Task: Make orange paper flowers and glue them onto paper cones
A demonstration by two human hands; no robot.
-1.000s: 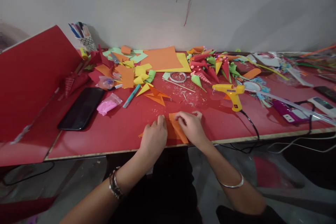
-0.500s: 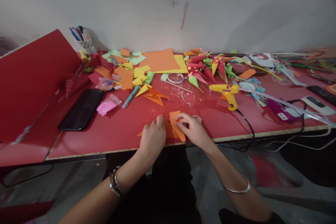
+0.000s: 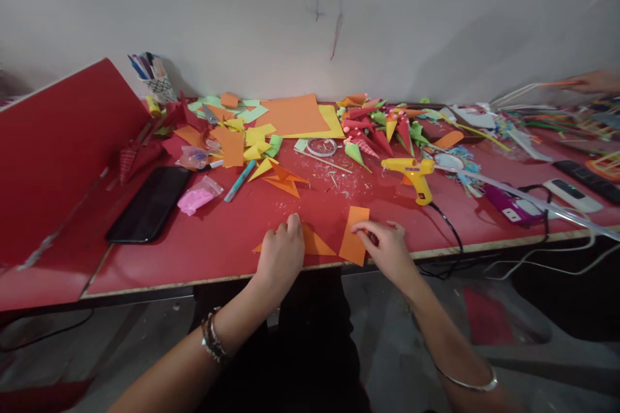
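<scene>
Close to the table's front edge, my left hand (image 3: 281, 246) presses down with curled fingers on a pointed orange paper triangle (image 3: 317, 244). Its tips stick out on both sides of the hand, and the middle is hidden beneath it. My right hand (image 3: 387, 245) pinches an orange paper strip (image 3: 356, 232) between thumb and forefinger. The strip is tilted, apart from the triangle, its lower end near the table edge. Folded orange paper pieces (image 3: 288, 182) lie just beyond my left hand. Farther to the right, a yellow glue gun (image 3: 411, 174) rests on its side.
A black phone (image 3: 148, 205), a pink packet (image 3: 199, 195) and a teal pen (image 3: 241, 179) lie left. Behind are paper scraps (image 3: 232, 145), scissors (image 3: 210, 114), a tape roll (image 3: 321, 147) and paper cones (image 3: 372, 132). Cables (image 3: 448, 226) run right. Another person's hand (image 3: 598, 82) is far right.
My right hand has moved right, drawing the orange strip off the triangle. My left hand stays on the triangle. At far right, the other person's hand now holds pale strands up.
</scene>
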